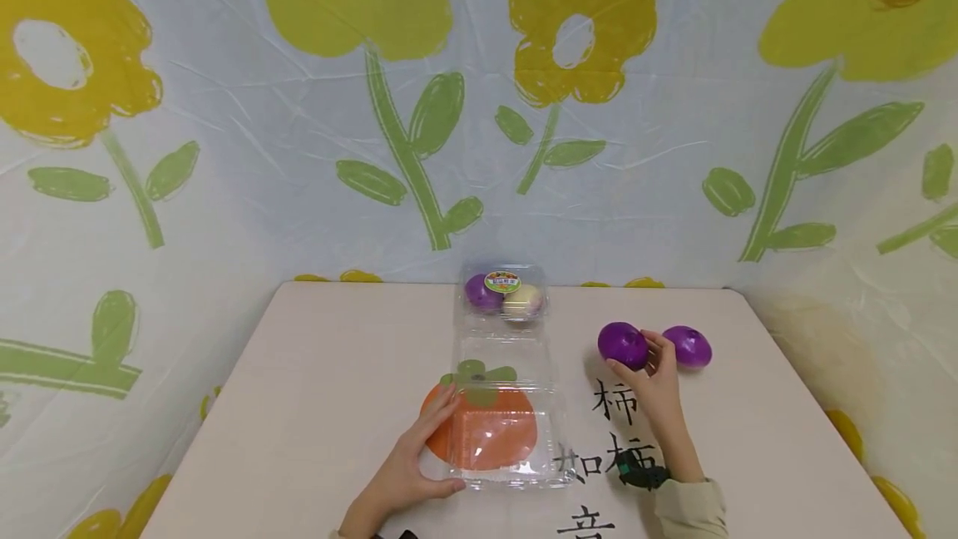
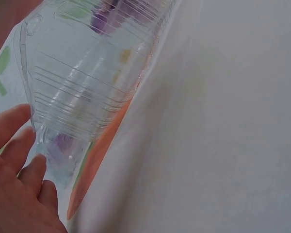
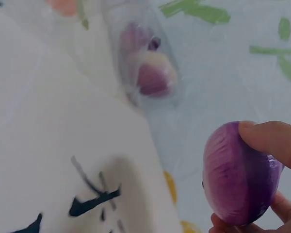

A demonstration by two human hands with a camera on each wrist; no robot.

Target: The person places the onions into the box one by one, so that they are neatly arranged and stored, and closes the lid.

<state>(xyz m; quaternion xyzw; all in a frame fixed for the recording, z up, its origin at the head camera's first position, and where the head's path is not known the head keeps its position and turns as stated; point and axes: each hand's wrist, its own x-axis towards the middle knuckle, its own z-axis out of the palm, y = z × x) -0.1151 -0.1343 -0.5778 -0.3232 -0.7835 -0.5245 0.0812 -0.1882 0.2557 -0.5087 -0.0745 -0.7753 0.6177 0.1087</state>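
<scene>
My right hand [image 1: 660, 373] grips a glossy purple onion [image 1: 621, 345] between thumb and fingers, raised above the right side of the table. In the right wrist view, paler streaks run down the side of this onion [image 3: 233, 177]. Another purple onion [image 1: 688, 346] lies just right of that hand. My left hand [image 1: 412, 460] spreads along the left side of an open clear plastic box [image 1: 509, 431], thumb near its front corner and fingers beside its edge. Seen from the left wrist, the loosely bent fingers [image 2: 14, 119] meet the rim of the ridged box [image 2: 77, 92].
Behind the open box stands a second clear box [image 1: 539, 273] bearing a label [image 1: 502, 282], with a purple onion and a cream-and-purple one inside. An orange persimmon print [image 1: 437, 439] and black characters [image 1: 582, 525] mark the tabletop [image 1: 322, 373]. A flowered cloth [image 1: 299, 148] hangs round the table.
</scene>
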